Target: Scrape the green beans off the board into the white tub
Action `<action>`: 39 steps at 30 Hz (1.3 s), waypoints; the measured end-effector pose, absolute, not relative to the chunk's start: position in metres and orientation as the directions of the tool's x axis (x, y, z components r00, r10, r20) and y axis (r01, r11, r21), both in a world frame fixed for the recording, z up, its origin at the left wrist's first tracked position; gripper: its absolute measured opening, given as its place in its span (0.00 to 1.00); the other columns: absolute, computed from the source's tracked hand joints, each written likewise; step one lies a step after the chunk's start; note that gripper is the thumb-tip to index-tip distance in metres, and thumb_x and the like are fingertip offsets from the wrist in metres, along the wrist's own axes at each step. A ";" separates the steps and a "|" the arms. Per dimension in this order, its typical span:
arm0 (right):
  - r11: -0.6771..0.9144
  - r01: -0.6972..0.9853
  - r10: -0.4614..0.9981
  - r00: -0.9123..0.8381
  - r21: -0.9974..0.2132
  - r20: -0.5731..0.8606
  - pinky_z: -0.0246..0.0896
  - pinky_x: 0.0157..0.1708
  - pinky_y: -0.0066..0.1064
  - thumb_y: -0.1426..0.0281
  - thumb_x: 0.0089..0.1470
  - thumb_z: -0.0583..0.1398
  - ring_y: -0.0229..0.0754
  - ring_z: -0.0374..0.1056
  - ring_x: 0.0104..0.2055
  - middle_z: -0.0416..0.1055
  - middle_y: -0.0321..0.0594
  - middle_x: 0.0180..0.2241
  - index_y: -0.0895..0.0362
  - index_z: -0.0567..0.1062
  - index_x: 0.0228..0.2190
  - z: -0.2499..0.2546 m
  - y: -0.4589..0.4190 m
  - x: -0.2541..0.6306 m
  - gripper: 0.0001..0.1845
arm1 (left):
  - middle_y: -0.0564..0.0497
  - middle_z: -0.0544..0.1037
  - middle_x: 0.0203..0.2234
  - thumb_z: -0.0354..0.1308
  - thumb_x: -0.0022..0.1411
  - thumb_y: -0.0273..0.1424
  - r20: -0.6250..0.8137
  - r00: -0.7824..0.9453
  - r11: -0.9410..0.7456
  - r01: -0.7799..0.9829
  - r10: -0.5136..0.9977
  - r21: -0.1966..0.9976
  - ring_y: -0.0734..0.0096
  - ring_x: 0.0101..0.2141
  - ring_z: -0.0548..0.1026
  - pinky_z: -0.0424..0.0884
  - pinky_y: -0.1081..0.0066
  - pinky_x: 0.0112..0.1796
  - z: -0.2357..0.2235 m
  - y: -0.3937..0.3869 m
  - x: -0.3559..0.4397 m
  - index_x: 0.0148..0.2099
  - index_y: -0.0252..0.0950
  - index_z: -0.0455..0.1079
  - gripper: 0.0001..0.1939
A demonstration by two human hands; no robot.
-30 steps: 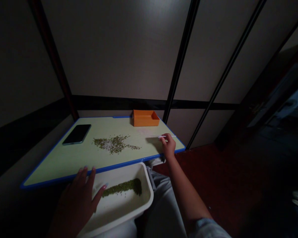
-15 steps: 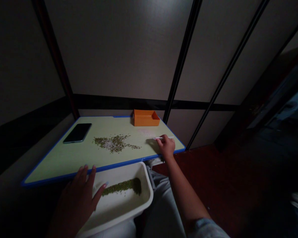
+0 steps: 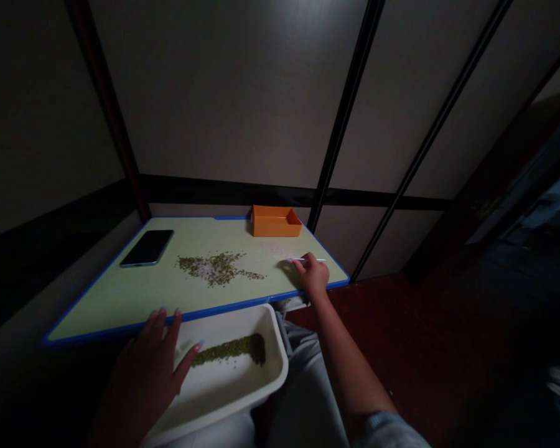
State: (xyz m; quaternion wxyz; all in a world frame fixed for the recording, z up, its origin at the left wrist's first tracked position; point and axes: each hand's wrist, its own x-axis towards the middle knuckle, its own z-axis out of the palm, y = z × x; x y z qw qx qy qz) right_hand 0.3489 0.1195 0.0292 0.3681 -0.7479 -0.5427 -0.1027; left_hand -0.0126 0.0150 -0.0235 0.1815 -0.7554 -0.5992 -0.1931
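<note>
Running left to right, white stick (image 3: 300, 259)

Dim overall, with a soft pale glare high on the wall panel (image 3: 303, 37). The table (image 3: 116, 305) is among the brighter surfaces, and a soft-edged shadow falls on it left of the right grip (image 3: 313, 275). The lower right sinks almost to black (a faint bluish patch glows above it, at the edge). Wide-angle distortion tilts the dark wall strips (image 3: 348, 106); fine detail looks soft.

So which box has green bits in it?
The white tub by the left hand; the orange box up on the table shows none inside.
</note>
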 end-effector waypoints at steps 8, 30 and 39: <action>-0.050 0.805 0.799 0.387 -0.590 0.460 0.46 0.28 0.29 0.55 0.53 0.64 0.43 0.69 0.28 0.76 0.36 0.25 0.51 0.74 0.30 0.033 0.125 0.353 0.13 | 0.25 0.67 0.62 0.40 0.64 0.52 0.512 0.199 -0.220 0.975 0.835 -0.021 0.38 0.64 0.63 0.68 0.45 0.54 -0.025 0.015 -0.012 0.63 0.25 0.64 0.40; 0.358 0.365 0.636 0.578 -0.859 0.511 0.62 0.32 0.32 0.45 0.49 0.57 0.41 0.68 0.30 0.73 0.41 0.33 0.53 0.63 0.34 0.028 0.124 0.362 0.24 | 0.26 0.66 0.62 0.40 0.64 0.51 0.493 0.184 -0.213 0.977 0.850 0.001 0.38 0.63 0.64 0.67 0.45 0.55 -0.018 0.012 -0.009 0.63 0.26 0.62 0.38; 0.339 0.476 0.613 0.543 -0.812 0.574 0.64 0.37 0.35 0.53 0.49 0.58 0.44 0.67 0.36 0.73 0.44 0.37 0.55 0.68 0.37 0.028 0.122 0.361 0.20 | 0.25 0.67 0.62 0.38 0.65 0.52 0.504 0.196 -0.211 0.977 0.841 -0.029 0.38 0.63 0.65 0.68 0.46 0.54 -0.018 0.011 -0.010 0.62 0.25 0.64 0.39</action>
